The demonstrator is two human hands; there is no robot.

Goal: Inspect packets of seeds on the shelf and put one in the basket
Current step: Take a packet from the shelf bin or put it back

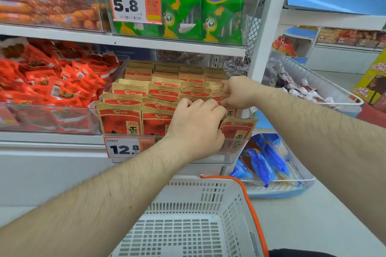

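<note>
A person is standing at a white shop shelf [125, 45], both bare forearms reaching into a clear bin of seed packets [125, 108]. The packets are standing upright in rows, kraft-brown at the top with a red band and a round white logo; Chinese characters are showing on a gold label on the front ones. The left hand [196, 125] is lying over the front right rows, knuckles up, its fingers curling over the packet tops; whether it is actually pinching one I cannot tell. The right hand [238, 92] is working just behind it, fingertips closing on the top edge of a packet in the right-hand row. One front packet [238, 129] is leaning out to the right, just beside the left hand.

An orange-edged price tag [123, 149] under the bin is reading 12.8. Another price label [129, 4] on the shelf above is reading 5.8, beside green sausage bags [221, 12] with large Chinese lettering and a cartoon corn figure. Red snack sachets [52, 85] are filling the bin to the left.

Below the arms a white perforated basket [208, 194] with an orange handle [248, 200] is sitting.
</note>
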